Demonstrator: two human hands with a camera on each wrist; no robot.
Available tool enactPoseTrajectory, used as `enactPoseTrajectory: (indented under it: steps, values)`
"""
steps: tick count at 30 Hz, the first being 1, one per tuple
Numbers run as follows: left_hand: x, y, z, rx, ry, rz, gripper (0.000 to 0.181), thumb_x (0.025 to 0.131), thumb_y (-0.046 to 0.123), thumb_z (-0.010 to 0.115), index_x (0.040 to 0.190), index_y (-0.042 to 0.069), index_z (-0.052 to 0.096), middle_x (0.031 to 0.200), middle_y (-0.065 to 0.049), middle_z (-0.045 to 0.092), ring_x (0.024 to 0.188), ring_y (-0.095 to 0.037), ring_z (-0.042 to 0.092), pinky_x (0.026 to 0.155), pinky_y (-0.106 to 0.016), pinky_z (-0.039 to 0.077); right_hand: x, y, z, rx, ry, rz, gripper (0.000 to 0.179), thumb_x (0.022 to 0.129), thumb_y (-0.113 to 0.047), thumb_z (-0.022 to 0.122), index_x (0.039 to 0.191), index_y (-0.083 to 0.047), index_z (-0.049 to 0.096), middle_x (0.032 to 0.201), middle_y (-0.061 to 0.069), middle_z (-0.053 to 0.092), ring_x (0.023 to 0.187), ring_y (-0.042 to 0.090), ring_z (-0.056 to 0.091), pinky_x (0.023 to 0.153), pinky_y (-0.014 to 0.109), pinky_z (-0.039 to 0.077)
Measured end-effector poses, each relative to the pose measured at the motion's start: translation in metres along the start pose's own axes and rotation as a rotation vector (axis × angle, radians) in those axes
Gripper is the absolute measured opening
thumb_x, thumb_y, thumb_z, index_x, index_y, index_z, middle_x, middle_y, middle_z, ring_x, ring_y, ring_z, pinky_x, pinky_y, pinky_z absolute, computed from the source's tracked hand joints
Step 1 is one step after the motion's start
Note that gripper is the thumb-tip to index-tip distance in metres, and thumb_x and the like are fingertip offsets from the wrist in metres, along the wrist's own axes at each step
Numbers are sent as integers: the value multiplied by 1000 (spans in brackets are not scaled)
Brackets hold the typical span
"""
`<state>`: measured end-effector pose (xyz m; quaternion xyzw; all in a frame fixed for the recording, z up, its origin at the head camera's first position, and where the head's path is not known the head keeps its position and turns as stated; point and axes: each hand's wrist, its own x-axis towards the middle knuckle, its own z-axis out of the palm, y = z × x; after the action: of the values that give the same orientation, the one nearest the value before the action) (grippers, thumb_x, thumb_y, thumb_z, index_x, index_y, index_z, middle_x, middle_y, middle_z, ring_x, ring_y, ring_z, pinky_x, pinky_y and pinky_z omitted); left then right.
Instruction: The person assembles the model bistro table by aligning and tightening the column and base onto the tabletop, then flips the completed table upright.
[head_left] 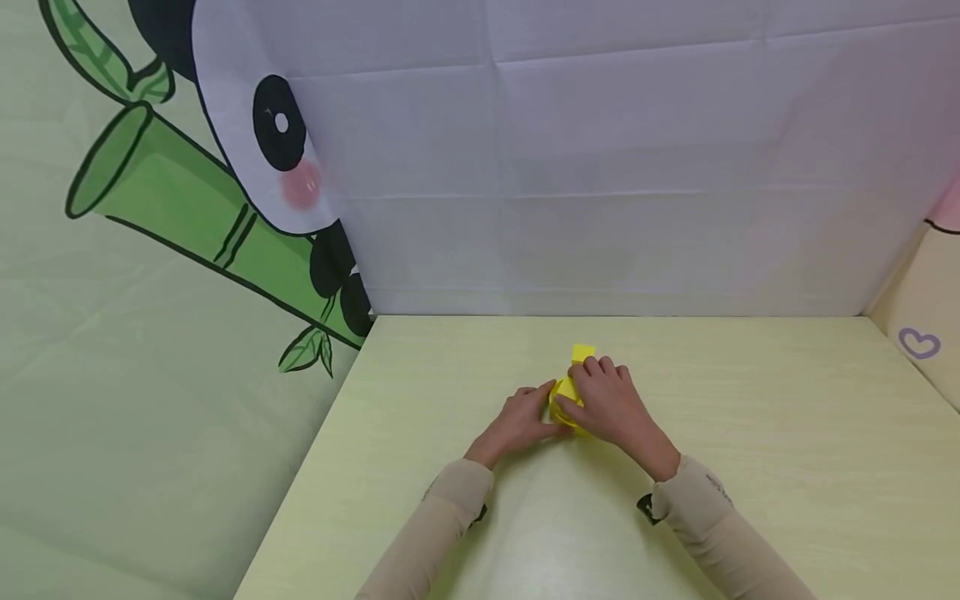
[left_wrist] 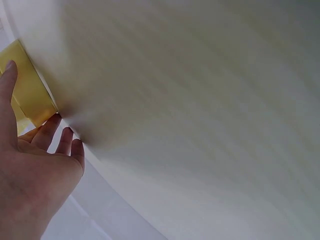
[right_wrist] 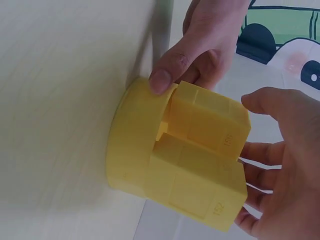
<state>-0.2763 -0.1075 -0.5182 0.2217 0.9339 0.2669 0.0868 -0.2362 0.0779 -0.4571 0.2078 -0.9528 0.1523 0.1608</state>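
A yellow round base (right_wrist: 127, 145) stands on the tabletop, with yellow blocks rising from it in the right wrist view. One block (right_wrist: 207, 117) is marked 156, the other block (right_wrist: 195, 182) 152. My left hand (head_left: 523, 423) grips the base from the left, its thumb on the rim and its fingers low against the side. From the right, my right hand (head_left: 617, 404) holds the tops of the blocks, thumb on the 156 block and fingers behind. Beyond the right fingers, a yellow square piece (head_left: 583, 352) shows in the head view.
The pale wooden table (head_left: 750, 433) extends around both hands. A whitish cloth backdrop (head_left: 600, 167) rises at its back edge, with a panda and bamboo print (head_left: 187, 200) on the left. A cream panel with a heart (head_left: 919, 342) borders the right side.
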Motion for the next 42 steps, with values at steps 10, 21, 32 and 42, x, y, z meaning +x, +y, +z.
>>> enactPoseTrajectory:
  steps: [10, 21, 32, 42]
  values:
    - [1, 0, 0, 1, 2, -9, 88, 91, 51, 77, 161, 13, 39, 150, -3, 56, 140, -31, 42, 113, -51, 38, -1, -2, 6, -16, 45, -4, 44, 94, -37, 72, 117, 0, 67, 101, 15, 67, 95, 37, 55, 92, 63, 34]
    - [-1, 0, -1, 0, -4, -15, 87, 92, 51, 76, 161, 14, 39, 150, -4, 55, 141, -31, 42, 113, -52, 38, -3, -3, 1, -13, 7, -32, 39, 90, -37, 76, 107, -3, 69, 96, 12, 64, 95, 36, 53, 92, 65, 32]
    - [0, 0, -2, -10, -1, -4, 87, 91, 52, 77, 161, 16, 39, 150, -3, 56, 141, -31, 42, 113, -52, 38, -4, -2, -4, -20, -54, -33, 40, 92, -34, 75, 115, -1, 68, 111, 14, 64, 101, 36, 51, 94, 65, 31]
    - [1, -2, -1, -23, 2, 17, 84, 90, 52, 78, 159, 19, 42, 149, -3, 57, 139, -32, 44, 112, -54, 39, -3, -2, -3, -19, -23, -2, 38, 91, -38, 76, 100, -3, 67, 94, 10, 59, 94, 34, 50, 91, 63, 33]
